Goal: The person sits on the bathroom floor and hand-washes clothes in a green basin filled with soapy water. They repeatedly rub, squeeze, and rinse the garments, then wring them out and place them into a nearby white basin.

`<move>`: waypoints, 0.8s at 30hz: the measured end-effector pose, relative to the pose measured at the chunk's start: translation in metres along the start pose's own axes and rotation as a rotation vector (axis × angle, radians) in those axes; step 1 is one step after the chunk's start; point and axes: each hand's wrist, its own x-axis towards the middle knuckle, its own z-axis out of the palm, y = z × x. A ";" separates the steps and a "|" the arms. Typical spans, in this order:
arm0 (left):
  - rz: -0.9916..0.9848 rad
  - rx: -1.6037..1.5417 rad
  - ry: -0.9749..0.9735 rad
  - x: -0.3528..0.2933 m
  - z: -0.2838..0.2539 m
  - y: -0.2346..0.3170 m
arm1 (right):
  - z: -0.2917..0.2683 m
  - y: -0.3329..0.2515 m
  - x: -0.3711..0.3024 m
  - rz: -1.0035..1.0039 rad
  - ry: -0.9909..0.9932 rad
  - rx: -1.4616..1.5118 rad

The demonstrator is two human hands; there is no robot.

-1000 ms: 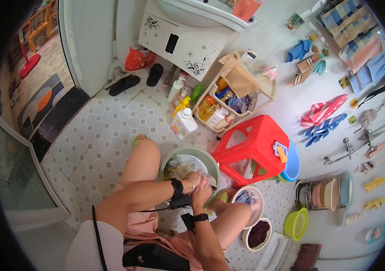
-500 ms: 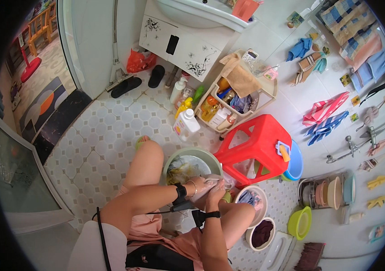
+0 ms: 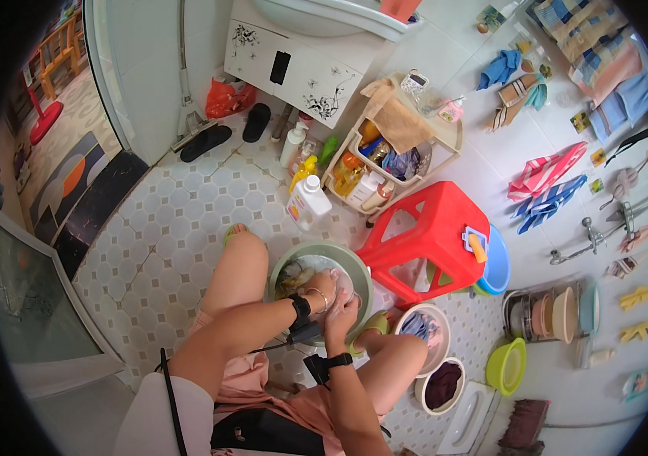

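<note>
Both my hands are down inside a grey-green basin [image 3: 366, 300] that stands on the floor between my legs. My left hand [image 3: 322, 286] is closed near the middle of the basin, its fingers partly hidden. Close against it, my right hand [image 3: 341, 315] is closed too. A pale wet cloth [image 3: 345, 286] shows a little between them; most of it is hidden by the hands. Yellowish wet fabric [image 3: 291, 280] lies in cloudy water at the basin's left side.
A red plastic stool [image 3: 445, 220] stands right of the basin. Beside my right leg are a white tub of light laundry [image 3: 424, 334] and one with dark cloth [image 3: 442, 386]. A white bottle [image 3: 309, 203], other bottles and a storage rack [image 3: 407, 182] stand beyond.
Both hands have lowered the pale cloth from the basin's right rim into the basin, toward its middle. My right foot in a green slipper now shows beside the basin. The view has shifted slightly.
</note>
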 end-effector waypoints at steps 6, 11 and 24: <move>-0.056 -0.250 -0.338 -0.019 -0.005 0.009 | -0.007 -0.021 0.003 -0.101 0.086 -0.125; 0.027 -0.261 -0.340 -0.015 0.007 0.003 | -0.012 0.004 0.015 -0.110 0.063 -0.260; -0.114 -0.236 -0.459 -0.031 -0.014 0.017 | -0.014 0.020 0.019 -0.152 -0.003 -0.202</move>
